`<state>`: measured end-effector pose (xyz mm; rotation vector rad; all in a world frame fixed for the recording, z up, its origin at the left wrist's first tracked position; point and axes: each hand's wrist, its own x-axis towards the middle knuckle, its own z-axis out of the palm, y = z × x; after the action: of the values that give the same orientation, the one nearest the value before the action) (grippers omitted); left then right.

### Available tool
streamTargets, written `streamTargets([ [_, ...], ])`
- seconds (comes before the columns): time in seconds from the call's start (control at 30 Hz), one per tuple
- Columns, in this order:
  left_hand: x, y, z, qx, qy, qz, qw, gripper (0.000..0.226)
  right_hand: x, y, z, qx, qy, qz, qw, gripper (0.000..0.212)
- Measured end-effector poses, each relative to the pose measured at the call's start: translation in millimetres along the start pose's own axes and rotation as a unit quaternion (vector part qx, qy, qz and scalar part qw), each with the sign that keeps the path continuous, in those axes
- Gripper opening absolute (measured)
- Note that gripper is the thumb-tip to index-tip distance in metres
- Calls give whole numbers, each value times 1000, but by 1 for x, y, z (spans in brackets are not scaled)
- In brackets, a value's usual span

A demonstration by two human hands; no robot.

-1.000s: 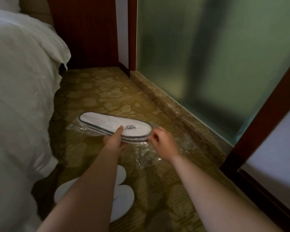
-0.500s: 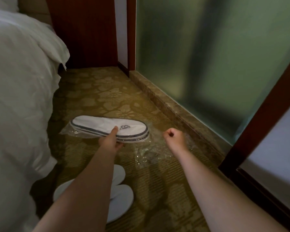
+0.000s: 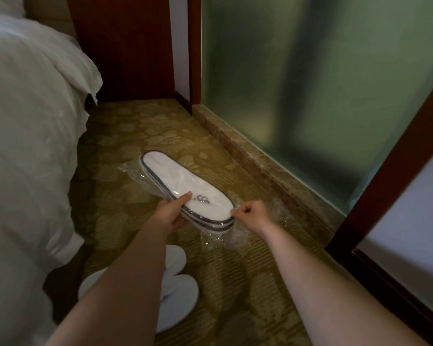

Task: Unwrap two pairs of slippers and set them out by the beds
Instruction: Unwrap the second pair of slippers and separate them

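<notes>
On my far left the bed (image 3: 28,126) fills the edge of the view, its white duvet hanging down to the patterned carpet (image 3: 135,126). Just beside that hanging cover, low in the view, an unwrapped pair of white slippers (image 3: 185,293) lies flat on the carpet, the two side by side and partly hidden behind the left forearm. Above them my left hand (image 3: 170,213) grips the wrapped pair of slippers (image 3: 183,183) along its near side, thumb laid on top and fingers curled underneath. The two are stacked sole to sole, white with dark piping and a small logo near the toe. The stack runs aslant, heel end pointing away toward the bed and toe end toward me; I cannot tell whether the far end touches the carpet. The clear plastic wrapper (image 3: 220,239) covers the stack and spills out crumpled past the toe end. There my right hand (image 3: 253,213) has its fingers curled tight, pinching the film right at the toe of the stack, so both hands are holding something, neither spread wide. Further right a stone sill (image 3: 260,166) borders the carpet under a frosted glass wall (image 3: 310,83), and a dark wooden frame (image 3: 385,158) slants across the right edge.
</notes>
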<state>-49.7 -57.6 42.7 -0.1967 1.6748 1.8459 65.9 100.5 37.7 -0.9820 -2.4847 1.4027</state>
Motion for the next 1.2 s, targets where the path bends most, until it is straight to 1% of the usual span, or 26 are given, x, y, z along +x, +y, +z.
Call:
streamTargets([
  [0.07, 1, 0, 0, 4, 1, 4, 1000, 58, 0, -1, 0, -11, -5, 0, 1000, 20],
  [0.17, 2, -2, 0, -4, 3, 3, 1000, 59, 3, -1, -1, 14, 10, 2, 1000, 12],
  [0.27, 3, -1, -4, -36, 4, -14, 999, 60, 8, 2, -3, 53, 42, 18, 998, 15],
  [0.4, 6, 1, -10, -67, 13, -28, 997, 64, 9, 3, -7, 100, 60, 37, 992, 30],
  [0.47, 6, 2, -10, -91, 16, -24, 995, 64, 10, 4, -9, 118, 76, 40, 989, 29],
  [0.57, 8, 2, -11, -148, 33, -14, 988, 60, 11, 8, -11, 141, 102, 54, 983, 22],
  [0.6, 9, 2, -13, -166, 35, -16, 985, 59, 11, 10, -12, 145, 105, 60, 982, 23],
  [0.8, 5, 3, -10, -211, 28, -19, 977, 59, 12, 13, -11, 167, 93, 95, 977, 31],
  [0.87, 3, 4, -7, -230, 29, -18, 973, 59, 12, 14, -11, 174, 86, 101, 976, 30],
  [1.03, 6, 3, -8, -228, 41, -17, 973, 61, 7, 11, -15, 206, 62, 114, 970, 27],
  [1.2, 6, 2, -11, -214, 45, -21, 976, 61, 1, 8, -19, 261, 62, 119, 956, 20],
])
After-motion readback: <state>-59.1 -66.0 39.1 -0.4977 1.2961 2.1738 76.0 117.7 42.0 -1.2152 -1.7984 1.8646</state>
